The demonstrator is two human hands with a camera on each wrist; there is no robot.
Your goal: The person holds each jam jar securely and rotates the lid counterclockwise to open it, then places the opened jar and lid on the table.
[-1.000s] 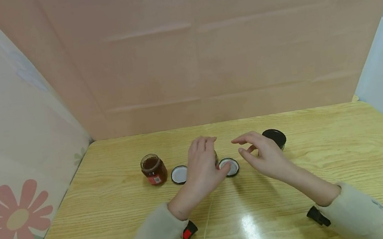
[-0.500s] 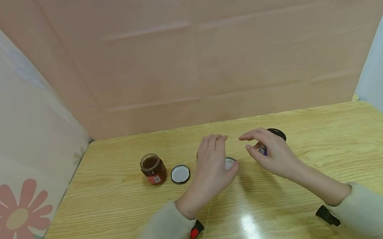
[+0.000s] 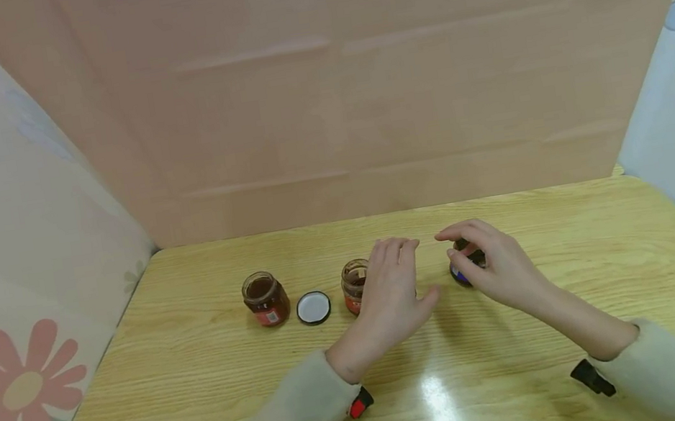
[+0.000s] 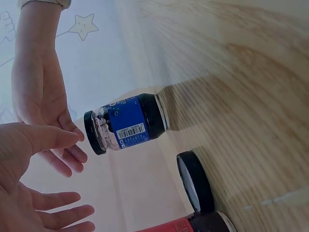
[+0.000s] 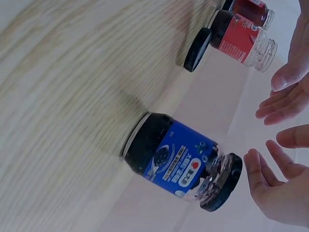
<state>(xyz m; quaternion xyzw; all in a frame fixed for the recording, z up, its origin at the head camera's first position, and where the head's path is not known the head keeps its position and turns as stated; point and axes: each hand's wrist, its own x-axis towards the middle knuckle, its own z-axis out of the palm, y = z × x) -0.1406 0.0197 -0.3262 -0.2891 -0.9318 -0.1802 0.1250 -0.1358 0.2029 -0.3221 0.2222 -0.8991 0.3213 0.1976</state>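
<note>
A blue-labelled jar (image 5: 178,159) with its black lid (image 5: 223,183) on stands upright, partly behind my right hand (image 3: 500,270) in the head view. That hand hovers near the jar top, its fingers loosely curved and holding nothing. To its left, my left hand (image 3: 393,297) is raised with fingers spread and thumb out, also holding nothing. Behind the left hand stands a lidless red-labelled jar (image 3: 355,291), partly covered. The loose black lid (image 5: 197,50) beside that jar shows in the wrist views, but my left hand hides it in the head view.
Another lidless jar (image 3: 267,301) of dark red contents stands at the left. A lid (image 3: 313,308) lies white side up beside it. Behind the wooden table (image 3: 209,404) rises a brown panel (image 3: 329,110), with patterned panels on both sides.
Both hands have moved to the right. My left hand has uncovered the left lid and part of the middle jar, and now covers the second lid. My right hand now hides the blue-labelled jar's lid.
</note>
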